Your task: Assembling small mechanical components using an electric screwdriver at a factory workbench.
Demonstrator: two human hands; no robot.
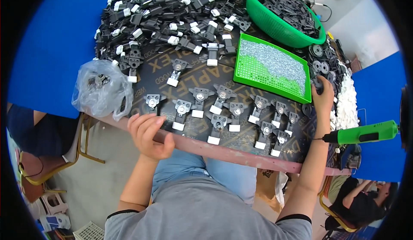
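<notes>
My left hand [149,134] is at the table's near edge, palm partly up, fingers loosely bent and thumb apart, with nothing visible in it. Just beyond its fingertips lies a black bracket [152,102] with a round metal centre. Several similar brackets with white ends, such as this one [181,111], lie spread across the dark tabletop [193,130]. My right hand [325,97] reaches to the right side, thumb and fingers closing around a black wheel [318,85] beside a heap of similar wheels [317,50]. The fingers partly cover that wheel.
A green tray [272,90] holds small silvery screws. Behind it stands a green basket [284,34] of black parts. Black-and-white parts [172,22] are heaped at the back. A plastic bag [101,93] lies left, white pieces [346,102] right. A green electric screwdriver [365,133] hangs near my right forearm.
</notes>
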